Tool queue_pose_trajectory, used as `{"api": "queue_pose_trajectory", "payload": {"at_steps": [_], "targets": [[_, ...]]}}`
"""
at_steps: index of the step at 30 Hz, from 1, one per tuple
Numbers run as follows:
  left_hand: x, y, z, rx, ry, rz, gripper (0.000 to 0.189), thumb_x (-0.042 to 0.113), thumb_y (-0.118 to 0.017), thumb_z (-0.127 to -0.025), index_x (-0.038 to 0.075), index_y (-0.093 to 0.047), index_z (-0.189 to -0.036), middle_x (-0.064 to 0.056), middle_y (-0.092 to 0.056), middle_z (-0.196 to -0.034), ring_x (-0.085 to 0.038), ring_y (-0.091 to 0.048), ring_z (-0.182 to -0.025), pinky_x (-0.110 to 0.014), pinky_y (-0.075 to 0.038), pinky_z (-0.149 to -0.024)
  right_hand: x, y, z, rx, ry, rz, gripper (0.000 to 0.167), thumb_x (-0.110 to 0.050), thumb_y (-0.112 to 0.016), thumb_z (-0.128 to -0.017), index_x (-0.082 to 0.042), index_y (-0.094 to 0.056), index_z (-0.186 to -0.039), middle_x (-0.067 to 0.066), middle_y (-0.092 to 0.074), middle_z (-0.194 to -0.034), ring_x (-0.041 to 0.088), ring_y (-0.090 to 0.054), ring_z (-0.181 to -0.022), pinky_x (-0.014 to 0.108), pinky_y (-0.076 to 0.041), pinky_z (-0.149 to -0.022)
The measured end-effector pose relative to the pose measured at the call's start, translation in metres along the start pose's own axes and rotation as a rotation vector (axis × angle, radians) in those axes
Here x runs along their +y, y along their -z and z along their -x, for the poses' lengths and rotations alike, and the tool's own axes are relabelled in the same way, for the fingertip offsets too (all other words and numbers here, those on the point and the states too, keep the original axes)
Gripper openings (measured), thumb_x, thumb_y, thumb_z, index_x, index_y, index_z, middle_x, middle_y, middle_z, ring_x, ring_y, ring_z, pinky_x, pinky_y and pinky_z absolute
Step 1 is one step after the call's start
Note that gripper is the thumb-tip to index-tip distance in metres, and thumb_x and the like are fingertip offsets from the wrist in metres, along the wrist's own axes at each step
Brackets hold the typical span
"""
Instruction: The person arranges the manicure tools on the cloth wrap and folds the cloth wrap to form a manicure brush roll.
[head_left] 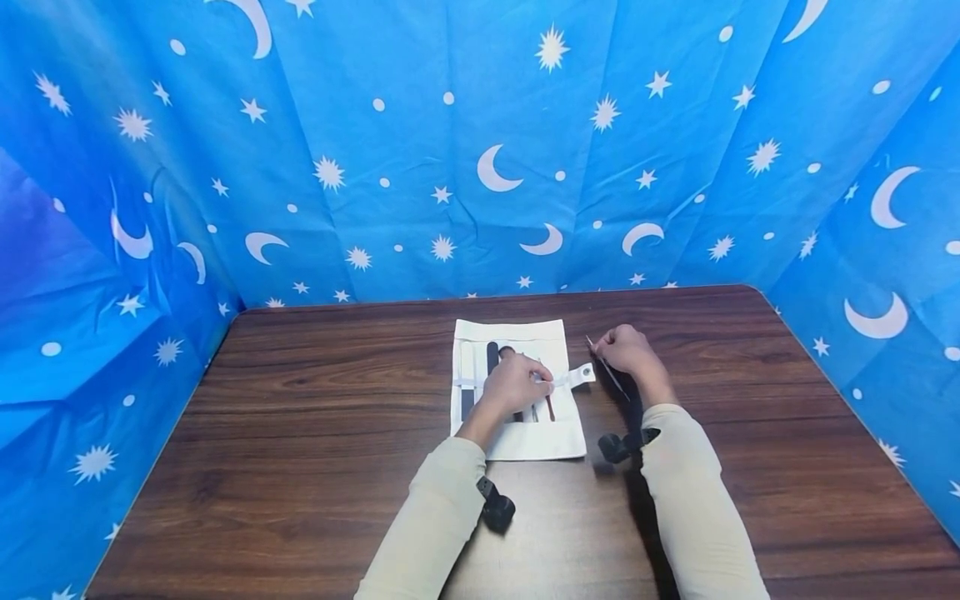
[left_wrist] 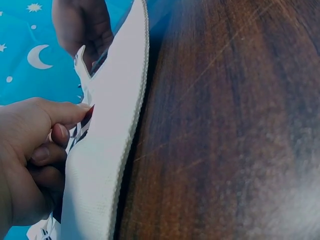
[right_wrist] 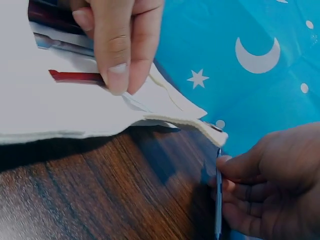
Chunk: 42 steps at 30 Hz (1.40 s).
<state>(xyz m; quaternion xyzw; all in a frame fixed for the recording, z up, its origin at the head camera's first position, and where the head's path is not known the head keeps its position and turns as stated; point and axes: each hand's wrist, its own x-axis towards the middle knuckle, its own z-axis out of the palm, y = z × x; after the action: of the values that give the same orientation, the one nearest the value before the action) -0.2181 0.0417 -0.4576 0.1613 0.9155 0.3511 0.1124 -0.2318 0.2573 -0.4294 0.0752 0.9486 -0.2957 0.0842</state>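
Note:
A white fabric tool case [head_left: 536,443] lies unfolded on the table, with several slim tools held under a strap across it. My left hand [head_left: 516,382] is over its middle; thumb and forefinger pinch the white elastic band [right_wrist: 134,102] at the end of a red tool [right_wrist: 77,77]. Just right of the case, my right hand [head_left: 628,350] pinches a slim silver metal tool [right_wrist: 218,195], its exact kind unclear. The tool slants beside the case's snap tab [head_left: 583,375]. My left hand hides part of the dark tools in the case.
The case rests on a dark brown wooden table [head_left: 322,450]. A blue cloth [head_left: 420,150] with white moons and stars hangs behind the table and along both sides. A small black camera [head_left: 497,508] sits at the left wrist, another [head_left: 618,447] at the right.

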Motion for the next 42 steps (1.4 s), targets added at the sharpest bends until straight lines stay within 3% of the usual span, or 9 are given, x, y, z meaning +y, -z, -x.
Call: {"api": "queue_pose_trajectory", "payload": {"at_steps": [5, 10, 13, 16, 21, 29, 34, 42], "targets": [[-0.001, 0.001, -0.002, 0.003, -0.002, -0.016, 0.011, 0.024, -0.073, -0.09, 0.02, -0.081, -0.098, 0.003, -0.071, -0.087, -0.01, -0.053, -0.066, -0.023, -0.038, -0.058, 0.003, -0.001, -0.005, -0.007, 0.033, -0.137, 0.02, -0.013, -0.057, -0.098, 0.005, -0.066, -0.101, 0.011, -0.066, -0.087, 0.022, -0.058, -0.082, 0.026, -0.043, -0.071], [0.001, 0.001, -0.002, -0.001, 0.0, -0.043, 0.01, 0.024, -0.073, -0.089, 0.021, -0.08, -0.095, 0.002, -0.075, -0.094, -0.009, -0.056, -0.068, -0.023, -0.039, -0.059, 0.0, -0.004, -0.009, 0.0, 0.081, -0.394, 0.028, -0.007, -0.052, -0.102, 0.013, -0.057, -0.121, 0.014, -0.065, -0.101, 0.007, -0.059, -0.08, 0.017, -0.05, -0.071], [0.002, 0.001, -0.002, 0.002, 0.01, -0.048, 0.009, 0.023, -0.074, -0.089, 0.022, -0.08, -0.094, 0.002, -0.074, -0.095, -0.009, -0.057, -0.07, -0.023, -0.039, -0.06, -0.008, -0.001, -0.009, 0.063, 0.145, -0.509, 0.03, -0.005, -0.051, -0.102, 0.015, -0.055, -0.124, 0.01, -0.063, -0.1, 0.002, -0.057, -0.08, 0.014, -0.051, -0.072], [0.002, 0.001, -0.003, 0.006, 0.018, -0.05, 0.009, 0.023, -0.073, -0.089, 0.022, -0.08, -0.094, 0.003, -0.073, -0.091, -0.009, -0.056, -0.07, -0.023, -0.039, -0.06, -0.018, 0.005, -0.009, 0.141, 0.211, -0.604, 0.027, -0.003, -0.053, -0.101, 0.016, -0.054, -0.12, -0.003, -0.06, -0.087, -0.001, -0.056, -0.074, 0.015, -0.05, -0.071], [0.001, 0.0, -0.003, 0.01, 0.019, -0.036, 0.008, 0.023, -0.074, -0.088, 0.021, -0.08, -0.093, 0.006, -0.067, -0.079, -0.008, -0.054, -0.067, -0.023, -0.038, -0.059, -0.03, 0.01, -0.01, 0.23, 0.253, -0.725, 0.025, -0.006, -0.058, -0.1, 0.014, -0.057, -0.116, -0.019, -0.057, -0.075, -0.004, -0.056, -0.07, 0.015, -0.049, -0.07], [-0.001, -0.001, -0.003, 0.026, 0.009, -0.013, 0.007, 0.021, -0.074, -0.088, 0.019, -0.08, -0.091, 0.01, -0.058, -0.065, -0.008, -0.051, -0.062, -0.023, -0.036, -0.056, -0.043, 0.002, -0.016, 0.315, 0.253, -0.82, 0.024, -0.01, -0.061, -0.101, 0.013, -0.061, -0.11, -0.022, -0.061, -0.073, -0.001, -0.058, -0.071, 0.013, -0.051, -0.07], [-0.001, -0.002, -0.003, 0.039, 0.004, -0.01, 0.005, 0.02, -0.076, -0.087, 0.019, -0.08, -0.089, 0.009, -0.063, -0.07, -0.007, -0.052, -0.061, -0.022, -0.037, -0.056, -0.044, -0.008, -0.019, 0.23, 0.246, -0.79, 0.026, -0.01, -0.06, -0.101, 0.014, -0.062, -0.112, -0.015, -0.066, -0.076, -0.002, -0.06, -0.07, 0.012, -0.053, -0.07], [-0.001, -0.004, -0.004, 0.024, 0.015, 0.001, 0.006, 0.02, -0.075, -0.086, 0.019, -0.081, -0.09, 0.009, -0.062, -0.068, -0.007, -0.051, -0.062, -0.022, -0.036, -0.056, -0.038, -0.024, -0.024, 0.149, 0.226, -0.644, 0.026, -0.011, -0.061, -0.101, 0.009, -0.065, -0.117, 0.011, -0.072, -0.099, -0.002, -0.061, -0.073, 0.013, -0.053, -0.072]]}}
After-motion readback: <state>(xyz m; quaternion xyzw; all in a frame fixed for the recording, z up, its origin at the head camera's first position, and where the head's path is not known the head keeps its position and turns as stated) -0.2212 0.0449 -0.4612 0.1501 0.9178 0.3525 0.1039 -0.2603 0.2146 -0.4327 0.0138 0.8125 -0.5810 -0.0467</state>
